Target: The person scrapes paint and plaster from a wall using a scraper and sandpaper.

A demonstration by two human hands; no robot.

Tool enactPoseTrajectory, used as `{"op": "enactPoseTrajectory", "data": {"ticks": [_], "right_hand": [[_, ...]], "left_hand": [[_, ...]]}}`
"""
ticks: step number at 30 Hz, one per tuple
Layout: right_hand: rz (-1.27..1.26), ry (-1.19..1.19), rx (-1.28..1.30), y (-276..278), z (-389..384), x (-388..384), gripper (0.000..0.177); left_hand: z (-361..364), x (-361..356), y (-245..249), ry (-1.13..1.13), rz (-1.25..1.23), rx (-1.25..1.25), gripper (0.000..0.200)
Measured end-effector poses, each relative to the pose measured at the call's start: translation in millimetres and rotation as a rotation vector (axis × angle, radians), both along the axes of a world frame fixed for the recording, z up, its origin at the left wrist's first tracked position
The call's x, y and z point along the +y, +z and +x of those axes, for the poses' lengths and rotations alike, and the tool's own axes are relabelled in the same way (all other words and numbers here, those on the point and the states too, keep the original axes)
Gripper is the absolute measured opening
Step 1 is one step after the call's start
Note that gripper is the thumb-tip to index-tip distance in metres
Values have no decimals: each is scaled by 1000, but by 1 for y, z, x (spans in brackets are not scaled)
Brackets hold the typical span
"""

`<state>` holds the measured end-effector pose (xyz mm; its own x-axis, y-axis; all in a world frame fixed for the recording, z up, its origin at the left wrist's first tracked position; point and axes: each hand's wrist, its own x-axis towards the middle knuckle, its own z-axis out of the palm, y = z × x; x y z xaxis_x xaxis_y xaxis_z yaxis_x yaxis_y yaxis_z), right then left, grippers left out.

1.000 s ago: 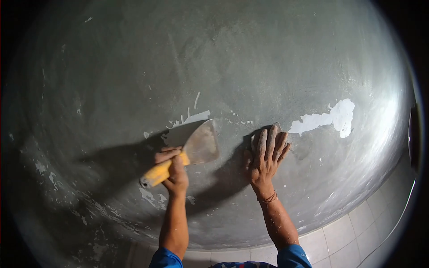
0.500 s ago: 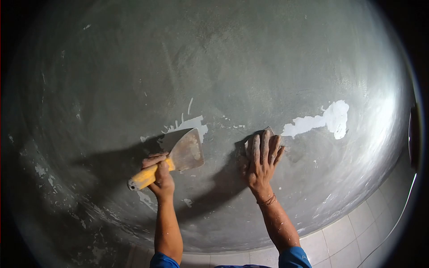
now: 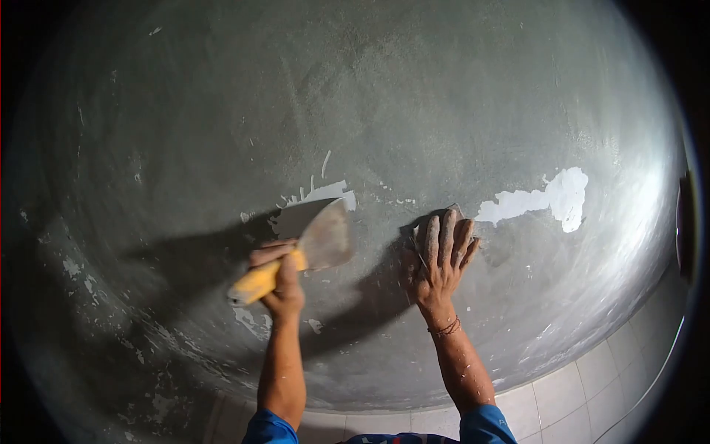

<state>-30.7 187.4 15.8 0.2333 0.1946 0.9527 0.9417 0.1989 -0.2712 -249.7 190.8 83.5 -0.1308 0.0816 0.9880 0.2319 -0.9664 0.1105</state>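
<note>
My left hand is closed around the yellow handle of a wide putty knife. Its dusty, broad blade points up and right, close to the grey wall; whether the edge touches cannot be made out. White patches show just above the blade. My right hand, with dusty fingers and a thin cord at the wrist, presses a thin flat sheet against the wall. Only corners and edges of this sheet show, the rest lies hidden beneath the fingers.
A larger white patch marks the wall right of my right hand. Pale flecks are scattered at the lower left. Light floor tiles run along the bottom, and a dark object stands at the right edge.
The putty knife and my left hand have moved a little right and up, with some blur. The whole view has shifted slightly; my right hand stays at about the same spot on the wall.
</note>
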Motion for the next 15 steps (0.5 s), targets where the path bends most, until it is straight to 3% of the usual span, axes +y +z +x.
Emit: {"op": "enactPoseTrajectory", "data": {"ticks": [2, 4, 8, 10, 15], "right_hand": [[27, -27, 0, 6, 4, 2, 58], [21, -39, -14, 2, -2, -1, 55], [20, -40, -51, 1, 2, -2, 54], [48, -43, -68, 2, 3, -1, 54], [46, -56, -41, 4, -3, -2, 56]], "left_hand": [[-5, 2, 5, -173, -39, -113, 13], [15, 11, 4, 40, 35, -37, 13], [18, -8, 10, 19, -11, 15, 10], [-2, -4, 14, -64, -51, -128, 11], [15, 3, 5, 47, 130, -12, 13]]}}
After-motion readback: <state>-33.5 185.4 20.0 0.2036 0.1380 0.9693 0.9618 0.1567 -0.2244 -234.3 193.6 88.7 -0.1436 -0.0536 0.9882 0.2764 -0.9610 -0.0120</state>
